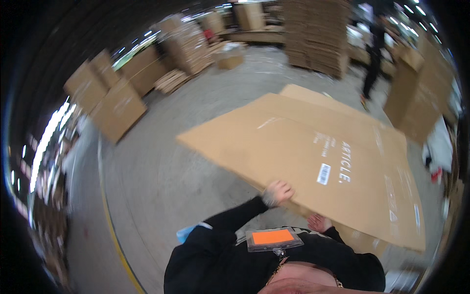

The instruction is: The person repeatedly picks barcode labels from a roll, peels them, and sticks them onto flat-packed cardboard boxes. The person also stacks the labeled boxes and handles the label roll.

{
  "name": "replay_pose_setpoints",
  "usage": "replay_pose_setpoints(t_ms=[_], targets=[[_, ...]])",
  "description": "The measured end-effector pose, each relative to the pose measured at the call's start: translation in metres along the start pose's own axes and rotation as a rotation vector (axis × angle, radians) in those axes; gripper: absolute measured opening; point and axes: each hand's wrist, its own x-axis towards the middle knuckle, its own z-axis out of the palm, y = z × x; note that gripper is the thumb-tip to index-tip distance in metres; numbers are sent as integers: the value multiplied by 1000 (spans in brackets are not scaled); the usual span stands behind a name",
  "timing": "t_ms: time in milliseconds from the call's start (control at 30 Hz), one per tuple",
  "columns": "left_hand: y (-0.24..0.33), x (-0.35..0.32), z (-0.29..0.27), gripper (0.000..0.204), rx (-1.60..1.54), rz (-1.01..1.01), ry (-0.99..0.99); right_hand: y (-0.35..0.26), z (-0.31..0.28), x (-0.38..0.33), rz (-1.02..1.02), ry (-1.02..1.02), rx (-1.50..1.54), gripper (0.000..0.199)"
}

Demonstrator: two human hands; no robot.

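Gripping the near edge of a flat carton sheet [313, 157], the left hand [277, 192] clamps on top and the right hand [319, 223] beneath, the sheet lifted clear of the floor [161, 166], not yet set down.

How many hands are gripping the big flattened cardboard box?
2. The left hand grips the cardboard at its near edge; the right hand holds it from beneath, mostly hidden by the sheet.

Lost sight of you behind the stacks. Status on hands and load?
Left hand gripping near edge of flattened cardboard box. Right hand under the same edge. Box held off the concrete floor. Person standing beyond it.
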Motion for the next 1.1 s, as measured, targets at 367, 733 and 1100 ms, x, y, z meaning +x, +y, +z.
replay_pose_setpoints(t_ms=[367,733,1100], targets=[[12,-59,34,36,-359,35,-75,98,3,-112,-584,-266,494,32],[-47,-133,-8,67,-309,-1007,-17,83,10,-53,-294,233,630,60],[-128,-163,4,44,-1716,-1917,277,79,-23,-15,-215,381,498,45]])
